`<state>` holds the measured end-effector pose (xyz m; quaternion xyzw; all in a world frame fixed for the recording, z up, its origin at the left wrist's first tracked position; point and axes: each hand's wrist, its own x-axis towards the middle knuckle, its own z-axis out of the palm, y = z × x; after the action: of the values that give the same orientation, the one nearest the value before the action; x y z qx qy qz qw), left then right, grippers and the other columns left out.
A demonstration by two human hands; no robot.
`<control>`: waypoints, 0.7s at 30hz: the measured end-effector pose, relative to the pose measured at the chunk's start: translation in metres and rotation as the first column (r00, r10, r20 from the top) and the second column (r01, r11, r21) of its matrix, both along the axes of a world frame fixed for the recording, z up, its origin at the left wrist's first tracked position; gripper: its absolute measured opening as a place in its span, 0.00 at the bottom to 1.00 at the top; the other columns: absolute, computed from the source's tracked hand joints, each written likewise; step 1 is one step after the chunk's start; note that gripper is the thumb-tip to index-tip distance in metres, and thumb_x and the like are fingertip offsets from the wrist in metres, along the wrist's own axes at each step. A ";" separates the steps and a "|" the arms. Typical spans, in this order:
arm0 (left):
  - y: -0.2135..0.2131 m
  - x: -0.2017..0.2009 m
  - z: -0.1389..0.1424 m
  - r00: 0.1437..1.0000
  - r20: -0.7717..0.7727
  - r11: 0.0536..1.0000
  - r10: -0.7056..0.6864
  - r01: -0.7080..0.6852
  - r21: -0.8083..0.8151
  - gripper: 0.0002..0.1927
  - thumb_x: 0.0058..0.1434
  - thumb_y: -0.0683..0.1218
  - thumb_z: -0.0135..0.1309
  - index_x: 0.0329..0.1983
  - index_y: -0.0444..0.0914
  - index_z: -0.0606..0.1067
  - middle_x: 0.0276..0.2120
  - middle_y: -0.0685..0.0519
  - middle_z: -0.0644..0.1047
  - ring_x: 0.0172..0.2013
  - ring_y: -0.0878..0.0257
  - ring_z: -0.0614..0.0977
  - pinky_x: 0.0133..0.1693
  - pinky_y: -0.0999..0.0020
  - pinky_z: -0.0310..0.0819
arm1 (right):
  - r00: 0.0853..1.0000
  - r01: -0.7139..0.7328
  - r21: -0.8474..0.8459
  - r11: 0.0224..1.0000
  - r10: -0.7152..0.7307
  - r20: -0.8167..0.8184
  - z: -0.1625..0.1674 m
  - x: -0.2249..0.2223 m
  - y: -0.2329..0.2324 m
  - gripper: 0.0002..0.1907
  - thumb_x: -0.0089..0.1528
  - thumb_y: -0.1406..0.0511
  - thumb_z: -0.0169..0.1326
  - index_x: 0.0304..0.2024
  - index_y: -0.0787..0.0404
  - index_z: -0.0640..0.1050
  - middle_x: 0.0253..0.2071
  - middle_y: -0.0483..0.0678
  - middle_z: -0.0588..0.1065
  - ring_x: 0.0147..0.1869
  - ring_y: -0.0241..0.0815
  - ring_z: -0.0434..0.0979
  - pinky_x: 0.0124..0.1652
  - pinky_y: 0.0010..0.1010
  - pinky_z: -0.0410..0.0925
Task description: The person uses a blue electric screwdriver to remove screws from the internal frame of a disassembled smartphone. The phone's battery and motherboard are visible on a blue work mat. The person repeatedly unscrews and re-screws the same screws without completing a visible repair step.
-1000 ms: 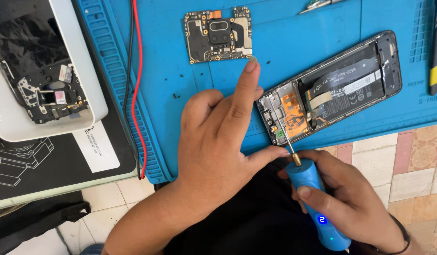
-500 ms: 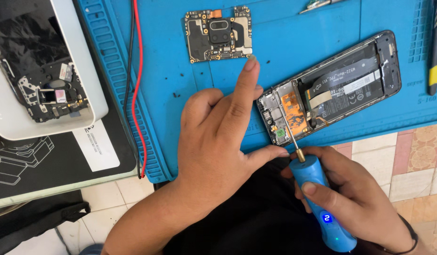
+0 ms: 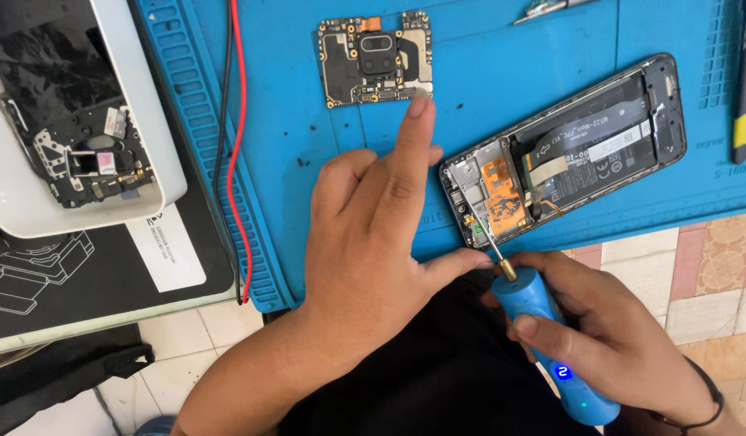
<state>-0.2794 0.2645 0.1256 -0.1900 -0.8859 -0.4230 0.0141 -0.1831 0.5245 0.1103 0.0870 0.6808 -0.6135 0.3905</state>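
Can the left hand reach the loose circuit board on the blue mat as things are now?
Probably yes. The left hand has its index fingertip just below the circuit board, with only bare blue mat between; nothing blocks it.

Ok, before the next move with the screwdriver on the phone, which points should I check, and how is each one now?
1. Bit on the phone: the screwdriver tip sits at the phone's lower corner, near the orange flex; ok.
2. Bit seated in a screw head: cannot tell, too small.
3. Right hand grip: wrapped around the blue handle; ok.
4. Left hand steadying: thumb beside the bit, but the hand rests on the mat next to the phone, not on it; not ok.
5. Loose board: lies apart on the mat, away from the tool; ok.
6. Wires: at the mat's left edge, away from both hands; ok.
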 end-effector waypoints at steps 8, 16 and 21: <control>0.000 -0.001 0.002 1.000 0.003 1.000 0.014 -0.014 -0.007 0.66 0.35 0.57 0.76 0.72 0.35 0.51 0.48 0.52 0.80 0.45 0.55 0.73 0.53 0.61 0.64 | 0.996 -0.068 0.019 0.998 0.069 -0.048 0.000 -0.008 0.007 0.30 0.63 0.62 0.58 0.66 0.67 0.71 0.49 0.51 0.80 0.47 0.38 0.81 0.47 0.30 0.74; 0.001 -0.002 0.001 1.000 -0.003 1.000 0.014 -0.014 -0.009 0.65 0.36 0.57 0.76 0.72 0.35 0.51 0.48 0.53 0.80 0.46 0.55 0.73 0.53 0.61 0.64 | 0.999 0.038 -0.015 0.999 -0.038 0.027 0.000 -0.001 0.008 0.31 0.64 0.63 0.57 0.68 0.68 0.71 0.50 0.54 0.80 0.45 0.39 0.78 0.45 0.32 0.75; 0.001 -0.001 0.002 1.000 0.010 1.000 0.013 -0.013 -0.006 0.65 0.36 0.58 0.76 0.72 0.36 0.51 0.49 0.54 0.80 0.46 0.56 0.72 0.53 0.61 0.64 | 0.999 0.043 -0.014 0.999 -0.043 -0.003 0.000 -0.001 0.009 0.31 0.63 0.63 0.57 0.67 0.69 0.71 0.48 0.54 0.79 0.44 0.40 0.79 0.42 0.32 0.76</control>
<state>-0.2807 0.2655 0.1274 -0.1821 -0.8884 -0.4212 0.0120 -0.1846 0.5337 0.1099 0.0979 0.6752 -0.6267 0.3765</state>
